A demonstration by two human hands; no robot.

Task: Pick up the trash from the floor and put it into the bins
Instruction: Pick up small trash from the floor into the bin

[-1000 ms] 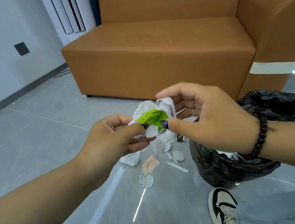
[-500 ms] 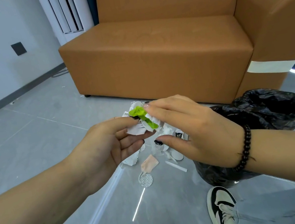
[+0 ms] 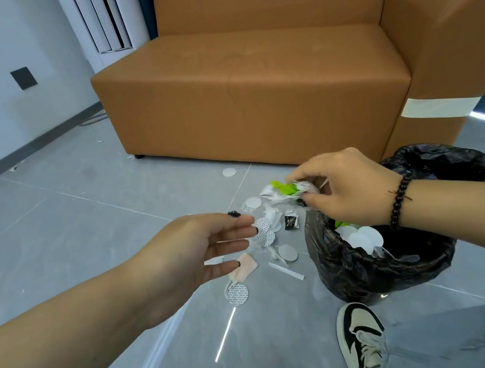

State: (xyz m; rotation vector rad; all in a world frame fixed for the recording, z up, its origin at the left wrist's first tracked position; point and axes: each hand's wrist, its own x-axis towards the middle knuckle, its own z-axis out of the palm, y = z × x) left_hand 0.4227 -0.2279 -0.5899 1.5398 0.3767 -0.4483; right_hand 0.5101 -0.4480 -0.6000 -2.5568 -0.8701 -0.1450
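My right hand (image 3: 342,186) pinches the wad (image 3: 284,190) just left of the bin (image 3: 432,251); my left hand (image 3: 189,257) hangs slack, holding nothing.

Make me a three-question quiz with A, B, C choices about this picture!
1. Where is the bin?
A. on the sofa
B. on the floor beside the shoe
C. on a shelf

2. What colour is the bin bag?
A. black
B. pink
C. yellow

3. What is the left hand doing?
A. squeezing a bottle
B. holding paper
C. open, holding nothing

Answers:
1 B, the bin stands by the shoe.
2 A, its bag is black.
3 C, the left hand is empty; the right hand holds the paper wad.
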